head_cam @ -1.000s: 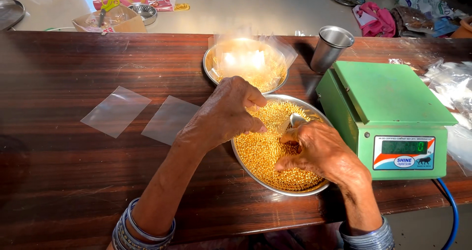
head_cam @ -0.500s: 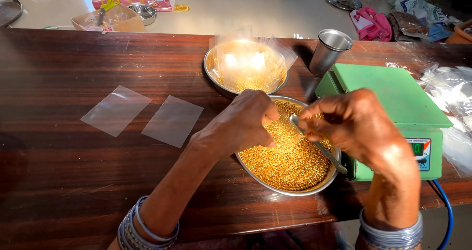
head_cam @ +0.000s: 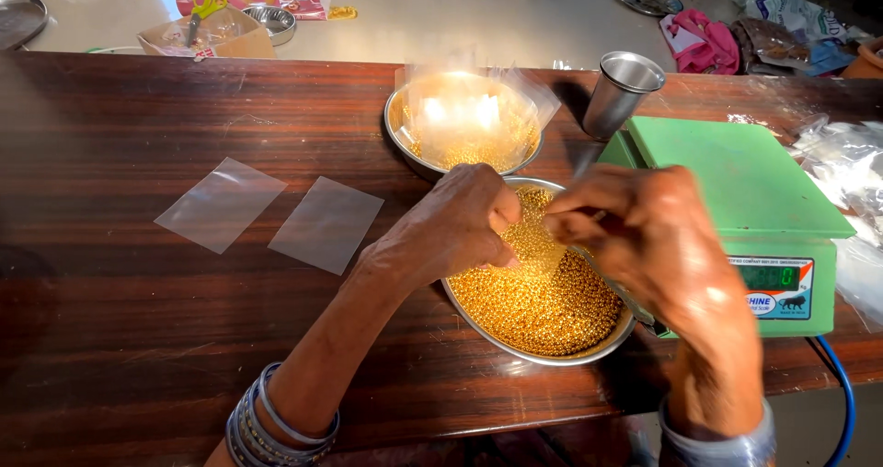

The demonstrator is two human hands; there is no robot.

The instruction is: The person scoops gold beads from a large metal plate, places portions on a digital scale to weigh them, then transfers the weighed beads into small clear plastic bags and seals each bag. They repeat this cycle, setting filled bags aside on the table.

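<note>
A steel bowl (head_cam: 544, 358) full of small gold beads (head_cam: 538, 306) stands near the table's front edge. Over its far side my left hand (head_cam: 455, 223) pinches a small clear plastic pouch (head_cam: 544, 248) by its mouth. My right hand (head_cam: 648, 237), blurred by motion, is raised over the bowl's right side with its fingers closed on a metal spoon. The spoon's handle (head_cam: 636, 303) sticks out below the palm. The fingertips of both hands nearly meet above the beads, and the spoon's bowl is hidden behind my fingers.
A second steel bowl (head_cam: 405, 145) of beads, covered with clear pouches, stands just behind. A steel tumbler (head_cam: 621, 90) and a green digital scale (head_cam: 736, 182) are to the right. Two flat clear pouches (head_cam: 221, 202) (head_cam: 326, 223) lie to the left. Plastic bags (head_cam: 842, 164) are at the far right.
My right hand has come up out of the beads with the spoon and moved to the pouch at my left fingertips. My left hand has stayed over the bowl.
</note>
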